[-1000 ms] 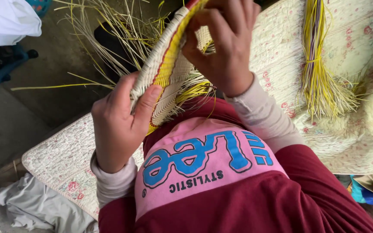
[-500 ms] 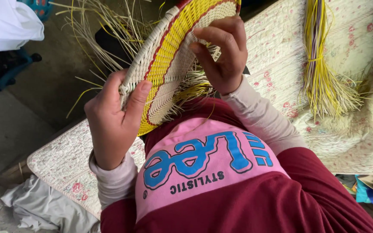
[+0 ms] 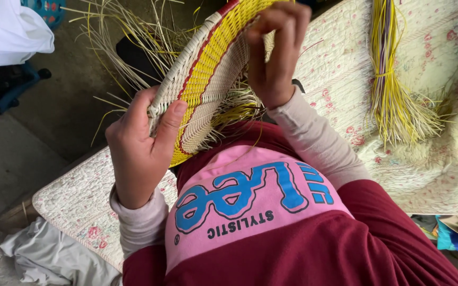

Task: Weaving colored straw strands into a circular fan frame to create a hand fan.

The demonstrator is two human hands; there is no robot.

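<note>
Over a quilted mat [image 3: 70, 206], the left hand [image 3: 139, 151] clamps the woven basket [image 3: 208, 79] rim, tilting it so the right hand [image 3: 274, 53], fingers curled, pinches strands.

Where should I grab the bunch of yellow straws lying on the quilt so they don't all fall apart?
Probably at the tied waist of the yellow straw bundle, coming from above with fingers closing across it. There the strands are gathered narrow; lower down they fan out loose over the quilt, so a grip there would likely catch only some.
</note>
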